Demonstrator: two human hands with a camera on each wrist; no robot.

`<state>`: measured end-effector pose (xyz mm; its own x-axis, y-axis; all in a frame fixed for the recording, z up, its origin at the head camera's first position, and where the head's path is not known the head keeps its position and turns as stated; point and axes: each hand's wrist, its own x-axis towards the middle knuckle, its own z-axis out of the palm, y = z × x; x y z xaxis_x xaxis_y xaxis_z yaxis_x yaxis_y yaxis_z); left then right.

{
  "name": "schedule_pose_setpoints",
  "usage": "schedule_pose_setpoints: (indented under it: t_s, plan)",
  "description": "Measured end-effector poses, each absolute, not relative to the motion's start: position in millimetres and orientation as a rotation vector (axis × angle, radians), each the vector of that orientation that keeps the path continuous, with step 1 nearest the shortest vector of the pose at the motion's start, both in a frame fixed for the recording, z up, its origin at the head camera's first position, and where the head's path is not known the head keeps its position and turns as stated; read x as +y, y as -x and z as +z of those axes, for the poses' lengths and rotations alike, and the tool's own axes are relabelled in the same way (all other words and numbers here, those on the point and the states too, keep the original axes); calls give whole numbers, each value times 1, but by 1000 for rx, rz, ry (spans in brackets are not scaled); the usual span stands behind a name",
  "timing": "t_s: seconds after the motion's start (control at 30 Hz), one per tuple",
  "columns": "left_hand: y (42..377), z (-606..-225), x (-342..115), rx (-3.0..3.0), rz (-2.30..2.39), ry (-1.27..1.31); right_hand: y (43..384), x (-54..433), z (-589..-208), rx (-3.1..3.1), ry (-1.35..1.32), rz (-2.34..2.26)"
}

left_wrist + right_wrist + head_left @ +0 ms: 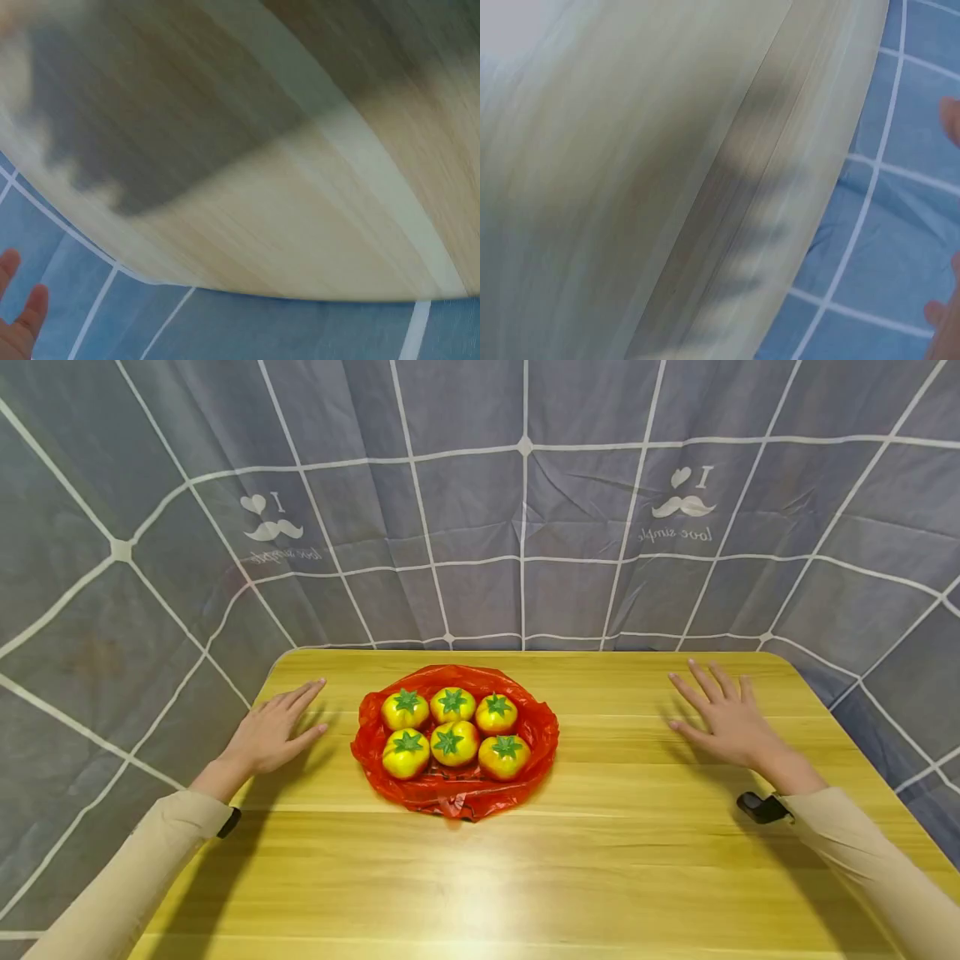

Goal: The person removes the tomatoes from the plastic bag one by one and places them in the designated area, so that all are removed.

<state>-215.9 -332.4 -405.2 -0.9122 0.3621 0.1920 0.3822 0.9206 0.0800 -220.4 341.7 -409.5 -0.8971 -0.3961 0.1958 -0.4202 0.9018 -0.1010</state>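
Several shiny yellow-and-red fruits point(454, 743) with green star-shaped tops, like persimmons or tomatoes, sit in two rows in the head view. Beneath and around them spreads a crumpled red plastic bag point(457, 803), its rim turned outward. My left hand point(273, 732) hovers left of the bag, apart from it, fingers extended and holding nothing. To the right, farther from the bag, my right hand point(729, 720) is held over the table with its fingers spread and nothing in it. Only some fingertips show in the wrist views, left point(31, 315) and right point(935, 313).
The light wooden table point(600, 868) has rounded far corners. Behind it and at both sides hangs a grey-blue curtain point(480, 510) with white grid lines. Black bands circle both wrists, and a small black device point(761, 807) sits at the right one.
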Motion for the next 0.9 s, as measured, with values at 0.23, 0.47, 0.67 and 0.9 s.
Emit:
schedule_pose_setpoints:
  t_s: [0.23,0.47,0.67,0.9]
  plan:
    - [215,-411,-326,-2877,-386,568,217,321,-408,-2769,-731,166]
    - [215,-409,-312,-2941,-584,494,216,300,-406,-2667,-773,231]
    - [214,-410,-302,-2936,-813,447,215,282,-404,-2640,-760,326]
    - [214,-411,-293,-2925,-1005,414,213,261,-404,-2600,-743,461]
